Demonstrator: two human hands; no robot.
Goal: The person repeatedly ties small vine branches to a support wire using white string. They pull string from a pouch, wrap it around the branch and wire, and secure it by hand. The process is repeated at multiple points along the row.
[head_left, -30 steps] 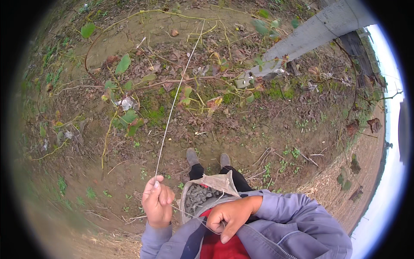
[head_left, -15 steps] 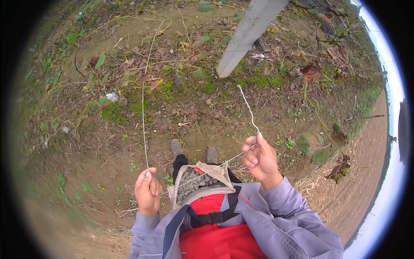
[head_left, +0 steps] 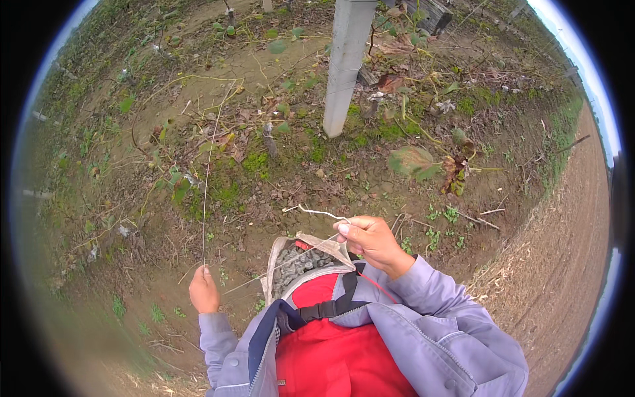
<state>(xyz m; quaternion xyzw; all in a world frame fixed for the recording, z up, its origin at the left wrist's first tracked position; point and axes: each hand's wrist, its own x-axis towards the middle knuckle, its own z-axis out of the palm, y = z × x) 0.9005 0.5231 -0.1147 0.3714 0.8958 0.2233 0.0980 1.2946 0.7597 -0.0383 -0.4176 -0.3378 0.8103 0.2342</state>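
My left hand (head_left: 204, 291) is closed on a thin pale line (head_left: 206, 178), which runs up from my fingers toward the vines on the ground. Out to the right, my right hand (head_left: 372, 243) pinches a white cord (head_left: 323, 212) between thumb and fingers; its kinked loose end sticks out to the left. From the right hand a taut strand (head_left: 268, 271) slants down toward the left, across a cloth pouch (head_left: 267, 286) at my waist. Many small grey pieces (head_left: 305, 263) fill the pouch, with a red item (head_left: 301, 245) among them. Whether both strands are one piece I cannot tell.
A concrete post (head_left: 342, 73) stands ahead, with wire around it and a weathered wooden beam (head_left: 430, 16) behind. Leafy vines, a large drying leaf (head_left: 413, 162) and twigs spread over mossy soil. A strip of straw (head_left: 522, 258) lies at the right.
My right hand has come inward and turned, so the cord's loose end now points left instead of up. My left hand has moved slightly lower and left. The view has shifted.
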